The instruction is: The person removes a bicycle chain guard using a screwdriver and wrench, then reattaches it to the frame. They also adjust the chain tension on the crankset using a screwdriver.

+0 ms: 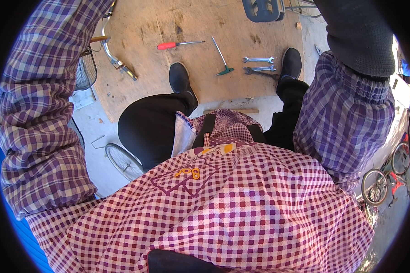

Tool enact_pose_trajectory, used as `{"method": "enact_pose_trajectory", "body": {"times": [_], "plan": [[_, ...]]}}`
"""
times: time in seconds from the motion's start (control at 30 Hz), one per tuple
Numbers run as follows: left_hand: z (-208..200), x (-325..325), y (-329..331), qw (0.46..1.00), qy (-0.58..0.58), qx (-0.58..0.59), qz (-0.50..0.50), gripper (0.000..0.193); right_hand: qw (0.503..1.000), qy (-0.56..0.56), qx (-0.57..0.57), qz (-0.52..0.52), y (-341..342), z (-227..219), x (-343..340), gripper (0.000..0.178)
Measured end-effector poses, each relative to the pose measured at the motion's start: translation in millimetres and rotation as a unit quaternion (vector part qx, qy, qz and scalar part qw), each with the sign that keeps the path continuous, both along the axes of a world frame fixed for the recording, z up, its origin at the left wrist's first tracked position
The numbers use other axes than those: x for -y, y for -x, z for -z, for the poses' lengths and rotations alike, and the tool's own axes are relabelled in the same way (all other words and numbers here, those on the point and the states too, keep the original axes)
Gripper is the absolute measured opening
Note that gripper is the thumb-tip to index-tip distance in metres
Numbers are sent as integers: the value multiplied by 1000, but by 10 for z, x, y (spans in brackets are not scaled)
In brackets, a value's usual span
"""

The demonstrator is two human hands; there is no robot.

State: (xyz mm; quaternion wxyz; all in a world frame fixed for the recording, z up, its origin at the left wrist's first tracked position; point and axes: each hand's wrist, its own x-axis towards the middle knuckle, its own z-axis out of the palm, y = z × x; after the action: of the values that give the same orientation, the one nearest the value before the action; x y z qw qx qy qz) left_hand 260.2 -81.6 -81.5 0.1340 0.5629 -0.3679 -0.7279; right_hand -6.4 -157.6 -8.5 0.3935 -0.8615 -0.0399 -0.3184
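Both of my arms reach up past the top of the head view, so neither hand shows. My left sleeve [43, 91], in purple plaid, runs up the left side. On the right, a plaid sleeve cover [344, 104] gives way to a dark knitted sleeve [360, 41]. Between my arms, a plywood board [136, 20] carries a red-handled screwdriver [167, 46], a T-handle wrench with a green grip [225, 70], a silver open-end wrench [258, 59] and darker wrenches [260, 69] just below it. What my hands touch is hidden.
Bent chrome handlebars [107, 52] and a black mesh basket [86, 70] are at the left. A wheel [123, 161] lies beside my knee. A grey plastic seat [264, 11] stands at the top. My shoes [180, 77] rest on the board. A red bicycle [395, 181] is far right.
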Motion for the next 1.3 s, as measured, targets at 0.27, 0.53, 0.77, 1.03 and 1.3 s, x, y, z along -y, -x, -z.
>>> {"method": "enact_pose_trajectory", "body": {"times": [0.27, 0.53, 0.77, 1.03, 1.3], "plan": [[176, -209, -27, 981, 53, 165, 86, 43, 1000, 1, 1, -5, 3, -46, 9, 14], [-82, -128, -83, 992, -111, 5, -56, 49, 1000, 5, 2, -8, -25, -75, 32, 15], [-95, -352, 106, 985, 126, 73, -93, 51, 1000, 6, 2, -10, -31, -102, 36, 16], [46, -274, -143, 994, -29, -17, -104, 47, 1000, 9, 6, -12, -45, -117, 40, 17], [-156, -362, 26, 986, 79, 134, -54, 45, 1000, 11, 9, -17, -64, -132, 15, 18]]}}
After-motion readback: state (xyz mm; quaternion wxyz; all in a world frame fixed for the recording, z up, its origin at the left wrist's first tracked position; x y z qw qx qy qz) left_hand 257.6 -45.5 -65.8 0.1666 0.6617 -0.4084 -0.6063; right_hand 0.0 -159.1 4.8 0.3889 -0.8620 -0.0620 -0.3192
